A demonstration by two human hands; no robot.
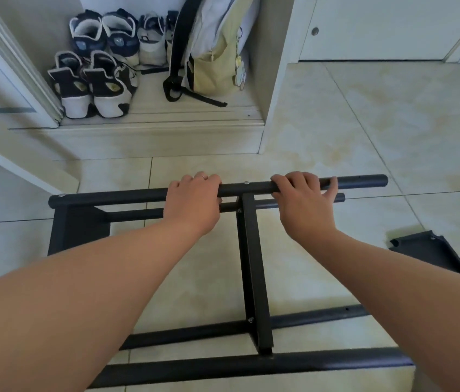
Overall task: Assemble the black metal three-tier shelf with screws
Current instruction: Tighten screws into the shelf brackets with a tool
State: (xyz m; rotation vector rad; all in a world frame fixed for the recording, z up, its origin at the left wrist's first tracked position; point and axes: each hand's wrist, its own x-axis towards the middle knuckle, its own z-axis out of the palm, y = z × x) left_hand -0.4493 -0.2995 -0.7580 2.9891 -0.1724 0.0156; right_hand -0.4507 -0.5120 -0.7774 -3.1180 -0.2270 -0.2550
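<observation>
Partly built black metal tube shelf frame (254,278) lies on its side on the pale tiled floor (392,123), four round posts running left-right, one flat crossbar joining them near centre. Far upper black round post (138,195) sits under both palms: left hand (192,205) left of the crossbar joint, right hand (303,205) right of it, silver screw head (246,182) between them. Both sets of fingers curl over the post, closed around it; right thumb tip shows past the tube. Ring on a left finger. A black metal shelf panel (81,227) is at the frame's left end, partly behind the left forearm. Loose black metal panel (432,250) lies on the floor to the right, apart from the frame, its lower corner hidden by the right arm. No readable writing anywhere. Behind: sneakers (93,80) and a pale backpack (214,52) in an alcove, top cut off.
</observation>
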